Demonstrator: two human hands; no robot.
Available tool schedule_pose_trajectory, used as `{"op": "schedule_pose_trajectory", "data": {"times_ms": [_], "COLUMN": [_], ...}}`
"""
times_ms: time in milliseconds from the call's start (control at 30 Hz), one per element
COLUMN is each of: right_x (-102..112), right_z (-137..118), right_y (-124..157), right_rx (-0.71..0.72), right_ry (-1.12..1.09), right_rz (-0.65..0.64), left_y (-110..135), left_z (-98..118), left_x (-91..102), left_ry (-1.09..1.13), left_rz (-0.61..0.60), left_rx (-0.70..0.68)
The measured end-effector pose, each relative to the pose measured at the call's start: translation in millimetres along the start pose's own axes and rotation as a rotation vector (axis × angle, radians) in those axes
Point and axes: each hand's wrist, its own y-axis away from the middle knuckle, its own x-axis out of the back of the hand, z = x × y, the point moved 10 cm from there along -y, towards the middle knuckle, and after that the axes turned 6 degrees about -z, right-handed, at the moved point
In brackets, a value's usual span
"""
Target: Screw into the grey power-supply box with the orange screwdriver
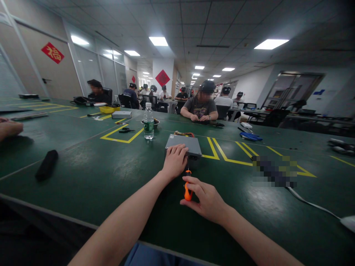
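Observation:
A grey metal power supply unit (191,145) sits on the green table, with bundled coloured wires (184,134) behind it. My left hand (175,159) holds it at the near left, fingers bent over its top; the thumb is mostly hidden. Below the unit's near side, my right hand (203,195) has an orange and black screwdriver (188,190) between thumb and fingers. Its shaft points away from me at the near face of the unit, close to the socket. Whether the tip sits in a screw is too small to tell.
A water bottle (148,123) stands before a metal bowl (156,123). Left lies a black case (47,165); right, a pixelated dark object (273,171) and a white cable (310,202). Blue gloves (251,136) lie farther back. A person (201,105) works opposite; another person's hand (9,128) is at left.

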Motion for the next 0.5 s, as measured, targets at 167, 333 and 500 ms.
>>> {"op": "schedule_pose_trajectory", "data": {"times_ms": [167, 333, 500], "right_x": [-1.2, 0.0, -2.4], "right_z": [-6.7, -6.6, 0.3], "right_y": [-4.1, -2.1, -0.1], "right_rx": [0.023, 0.047, -0.004], "right_ry": [0.027, 0.074, -0.013], "right_rz": [-0.087, -0.013, -0.044], "left_y": [-0.1, 0.2, 0.1], "left_z": [0.2, 0.1, -0.7], "left_x": [0.4, 1.5, 0.4], "left_ry": [-0.008, -0.006, -0.006], "left_rz": [0.003, 0.001, 0.005], "left_rx": [-0.002, 0.004, 0.007]}}
